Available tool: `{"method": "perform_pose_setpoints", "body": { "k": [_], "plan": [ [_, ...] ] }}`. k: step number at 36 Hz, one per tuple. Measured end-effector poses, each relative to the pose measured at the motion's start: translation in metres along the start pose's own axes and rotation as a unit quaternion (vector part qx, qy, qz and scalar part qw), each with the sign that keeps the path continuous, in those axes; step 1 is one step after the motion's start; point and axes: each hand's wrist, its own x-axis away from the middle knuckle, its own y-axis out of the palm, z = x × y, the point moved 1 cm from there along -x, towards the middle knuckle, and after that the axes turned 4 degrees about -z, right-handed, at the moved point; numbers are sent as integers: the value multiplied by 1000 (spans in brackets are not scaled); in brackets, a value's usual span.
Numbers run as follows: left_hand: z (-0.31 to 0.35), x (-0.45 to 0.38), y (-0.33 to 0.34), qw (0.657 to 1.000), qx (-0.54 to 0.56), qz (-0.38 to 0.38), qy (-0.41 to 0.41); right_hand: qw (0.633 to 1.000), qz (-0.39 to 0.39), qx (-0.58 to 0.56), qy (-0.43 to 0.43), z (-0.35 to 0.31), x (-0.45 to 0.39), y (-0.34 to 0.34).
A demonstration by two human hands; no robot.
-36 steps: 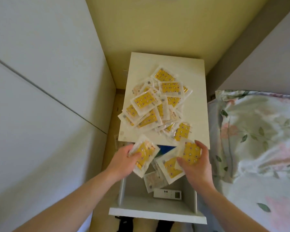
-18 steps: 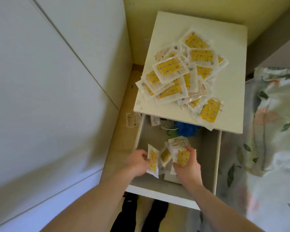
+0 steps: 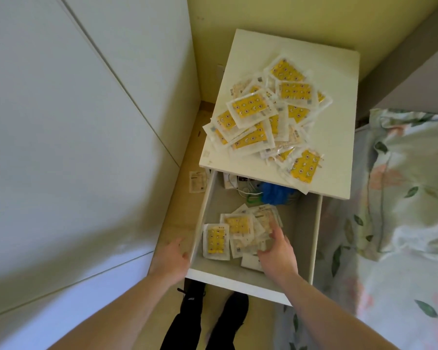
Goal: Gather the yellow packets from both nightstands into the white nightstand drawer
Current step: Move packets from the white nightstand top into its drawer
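Observation:
A heap of yellow packets (image 3: pixel 271 114) in clear wrappers covers the top of the white nightstand (image 3: pixel 339 137). Its drawer (image 3: pixel 240 281) is pulled out below. Several packets (image 3: pixel 228 236) lie flat on the drawer floor. My left hand (image 3: pixel 172 258) is empty, fingers relaxed, just outside the drawer's left wall. My right hand (image 3: pixel 278 251) is inside the drawer with fingers spread over the packets, holding nothing.
A blue cloth-like thing (image 3: pixel 273 194) and white cables (image 3: pixel 240 185) lie at the drawer's back. One pale packet (image 3: pixel 197 181) lies on the floor to the left. White wardrobe panels (image 3: pixel 74 147) stand left, a floral-covered bed (image 3: pixel 402 223) right. My feet (image 3: pixel 213 306) are under the drawer front.
Both hands lowered the packets they held into the drawer and let go. The left hand has moved out past the drawer's left wall; the right hand stays over the dropped packets.

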Motion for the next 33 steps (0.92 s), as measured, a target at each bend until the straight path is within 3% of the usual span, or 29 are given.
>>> {"method": "perform_pose_setpoints", "body": {
  "k": [3,9,14,25,29,33],
  "plan": [
    [-5,0,13,998,53,-40,-6,999,-30,41,-5,4,11,4],
    [1,-5,12,990,133,-35,-10,975,-158,139,-69,17,32,14],
    [7,-6,5,987,163,-8,-8,958,-185,206,-77,17,33,11],
    [19,-35,-23,977,208,5,34,952,-118,270,-87,-8,7,-3],
    [15,-56,-41,971,225,-31,77,961,-38,256,-96,-13,11,12],
    [10,-73,-51,935,332,-79,97,962,69,209,-159,-18,15,47]
  ]
}}
